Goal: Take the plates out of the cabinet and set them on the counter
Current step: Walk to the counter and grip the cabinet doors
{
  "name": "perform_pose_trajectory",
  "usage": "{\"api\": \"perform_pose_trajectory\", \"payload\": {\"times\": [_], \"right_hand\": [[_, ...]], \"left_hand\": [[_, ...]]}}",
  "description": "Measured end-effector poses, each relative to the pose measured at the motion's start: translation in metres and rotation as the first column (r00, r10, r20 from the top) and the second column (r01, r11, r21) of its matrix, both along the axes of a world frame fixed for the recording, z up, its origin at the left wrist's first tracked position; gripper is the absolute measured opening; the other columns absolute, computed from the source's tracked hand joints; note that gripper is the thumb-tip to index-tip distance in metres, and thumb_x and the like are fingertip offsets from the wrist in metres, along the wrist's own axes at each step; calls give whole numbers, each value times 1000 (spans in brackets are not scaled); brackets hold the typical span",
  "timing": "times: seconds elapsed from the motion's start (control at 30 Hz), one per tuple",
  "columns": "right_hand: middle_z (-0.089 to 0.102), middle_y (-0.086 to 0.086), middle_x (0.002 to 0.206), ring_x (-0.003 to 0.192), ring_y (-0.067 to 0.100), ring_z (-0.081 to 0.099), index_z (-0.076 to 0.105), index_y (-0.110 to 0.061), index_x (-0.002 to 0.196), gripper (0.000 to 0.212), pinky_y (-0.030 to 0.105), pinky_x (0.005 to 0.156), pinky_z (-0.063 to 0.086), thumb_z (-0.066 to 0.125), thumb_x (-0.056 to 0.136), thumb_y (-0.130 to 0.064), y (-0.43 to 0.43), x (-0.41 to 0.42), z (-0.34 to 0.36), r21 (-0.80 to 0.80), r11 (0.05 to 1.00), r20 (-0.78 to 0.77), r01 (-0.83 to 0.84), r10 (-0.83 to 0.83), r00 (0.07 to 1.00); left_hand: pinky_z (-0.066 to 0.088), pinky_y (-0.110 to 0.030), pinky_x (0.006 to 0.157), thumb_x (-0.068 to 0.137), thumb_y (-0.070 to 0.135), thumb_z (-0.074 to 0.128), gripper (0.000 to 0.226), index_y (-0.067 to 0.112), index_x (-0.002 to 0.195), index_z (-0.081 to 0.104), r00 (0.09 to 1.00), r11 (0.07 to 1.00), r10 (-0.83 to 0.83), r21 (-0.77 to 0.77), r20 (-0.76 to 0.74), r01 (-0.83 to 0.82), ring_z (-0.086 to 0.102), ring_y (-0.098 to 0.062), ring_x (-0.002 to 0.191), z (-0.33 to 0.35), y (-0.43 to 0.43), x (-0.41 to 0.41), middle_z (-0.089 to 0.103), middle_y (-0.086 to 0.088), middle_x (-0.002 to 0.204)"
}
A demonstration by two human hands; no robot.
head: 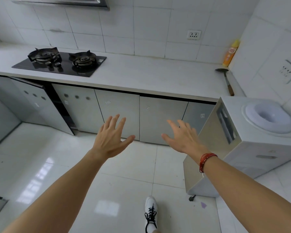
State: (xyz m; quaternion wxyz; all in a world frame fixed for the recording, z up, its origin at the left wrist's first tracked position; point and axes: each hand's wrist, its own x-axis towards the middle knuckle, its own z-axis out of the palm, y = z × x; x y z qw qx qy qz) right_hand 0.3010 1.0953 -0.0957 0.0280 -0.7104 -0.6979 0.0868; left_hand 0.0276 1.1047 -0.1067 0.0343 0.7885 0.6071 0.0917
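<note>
L hand (pixel 110 140): released, fingers spread, thumb out, holding nothing. In the air below the counter (pixel 141 73) front edge, facing the shut doors, not touching them.
R hand (pixel 181 137): same, loose, spread and empty. Also below the counter edge, to the right of my L hand, the two apart. Red string bracelet (pixel 206 161) on that wrist.
Cabinet (pixel 119 115): runs under the counter, grey doors. The doors facing my hands are closed.
Ajar door (pixel 35 105): under the counter's left end, swung outward. Dark gap (pixel 60 106) beside it; contents too dark to tell.
Plates: none in sight. Can't tell which part of the cabinet holds them, since the doors hide the inside.
Hob (pixel 60 62): black, 2 burners, set into the counter's left part.
Bottle (pixel 229 54): yellow/orange, upright at the counter's back right corner by the wall. Can't tell what's in it.
Ladle (pixel 225 79): lying on the counter's right end, bowl near the bottle, handle toward the front edge.
Water dispenser (pixel 259 135): on the floor in front of the counter's right end, round well on top.
Socket (pixel 193 34): on the tiled wall above the counter, right of centre.
Shoe (pixel 151 212): white w/ black laces, on the floor tiles well in front of the counter.
</note>
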Motion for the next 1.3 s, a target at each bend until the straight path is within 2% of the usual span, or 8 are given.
{"api": "perform_pose_trajectory", "payload": {"times": [0.3, 0.53, 0.97, 1.3], "right_hand": [[35, 14, 154, 139, 32, 34, 23, -29, 156, 73, 47, 109, 30, 38, 94, -63, 148, 21, -18, -60, 998, -15, -16, 16, 1000], [30, 14, 158, 143, 32, 30, 21, -29, 157, 73, 48, 111, 28, 38, 95, -62, 221, 27, -33, -144, 989, -28, -24, 20, 999], [30, 15, 158, 141, 32, 31, 22, -30, 157, 71, 46, 110, 30, 38, 95, -61, 301, 9, -56, -226, 971, 3, 76, -77, 997], [41, 14, 150, 132, 32, 40, 22, -31, 155, 69, 45, 105, 36, 37, 95, -61, 343, -18, -77, -273, 951, 10, 147, -150, 989]], "left_hand": [[22, -48, 117, 83, 77, 21, 91, 21, 154, 19, 999, 998, 36, -44, -13, -36, 11, -31, 150, -7, 141, 20, 14, -8, 163], [20, -47, 117, 83, 77, 20, 91, 22, 155, 19, 998, 994, 34, -100, -44, -39, 10, -31, 150, -23, 213, 25, 13, -8, 164], [20, -47, 118, 81, 76, 19, 92, 21, 154, 20, 999, 981, -43, -191, -23, 38, 10, -31, 150, -59, 321, 6, 14, -8, 163], [20, -46, 118, 80, 76, 18, 93, 20, 154, 20, 995, 961, -99, -261, -9, 94, 10, -32, 150, -84, 380, -16, 15, -9, 163]]}}
